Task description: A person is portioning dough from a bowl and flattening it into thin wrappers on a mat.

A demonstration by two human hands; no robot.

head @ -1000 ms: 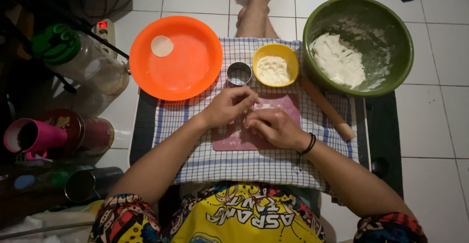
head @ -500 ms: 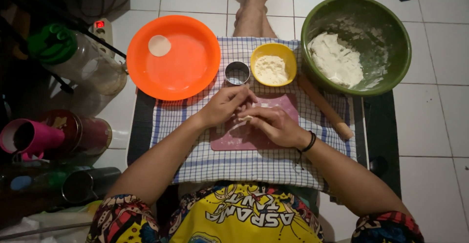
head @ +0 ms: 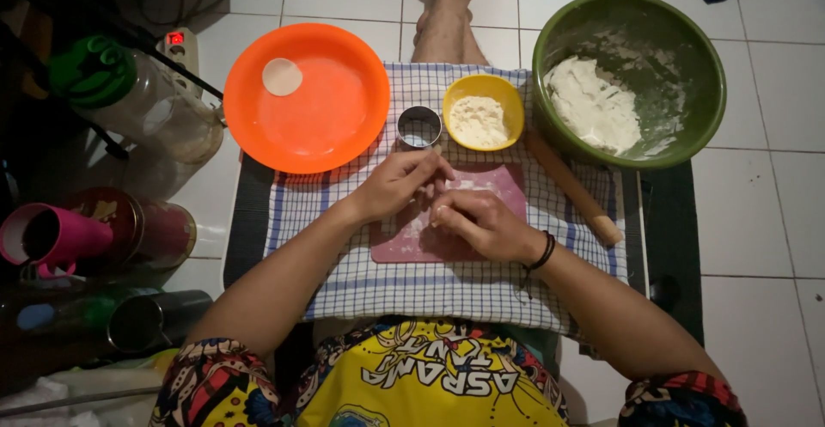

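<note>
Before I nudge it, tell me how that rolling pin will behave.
The rolling pin is a smooth wooden cylinder, so it would probably roll sideways if nudged. It looks stiff and solid. Lying on the checked cloth, beside the green bowl, it may grip somewhat.

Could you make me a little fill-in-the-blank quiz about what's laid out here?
1. Both hands, left hand and right hand, work over the ____ board.
2. The orange plate holds one round ____ disc.
3. The small yellow bowl holds ____.
4. The rolling pin lies beside the big ____ bowl.

Missing words: pink; dough; flour; green
</note>
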